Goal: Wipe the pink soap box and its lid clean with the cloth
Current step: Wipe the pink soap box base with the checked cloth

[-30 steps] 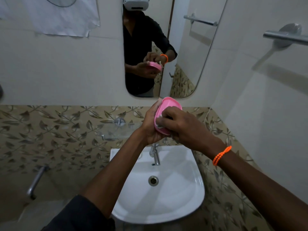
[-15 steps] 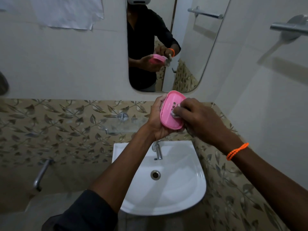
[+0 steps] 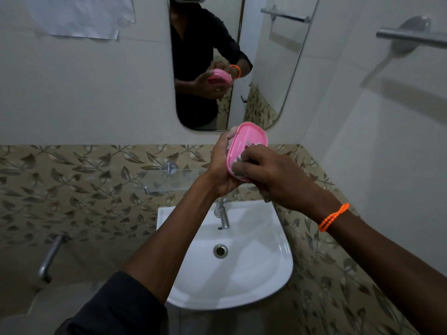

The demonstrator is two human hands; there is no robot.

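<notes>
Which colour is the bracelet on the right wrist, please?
The bracelet is bright orange and beaded, seen best directly in the head view, on the right wrist.

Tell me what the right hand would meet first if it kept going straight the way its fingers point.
The right hand points left, its fingers pressing a cloth into the pink soap box. Going on, it meets that box at once, with the left hand gripping it behind.

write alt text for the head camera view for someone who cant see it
Over a white sink, the left hand holds a pink soap box piece upright while the right hand presses a pale cloth against its lower inside. An orange bracelet circles the right wrist, and a wall mirror reflects the person.
</notes>
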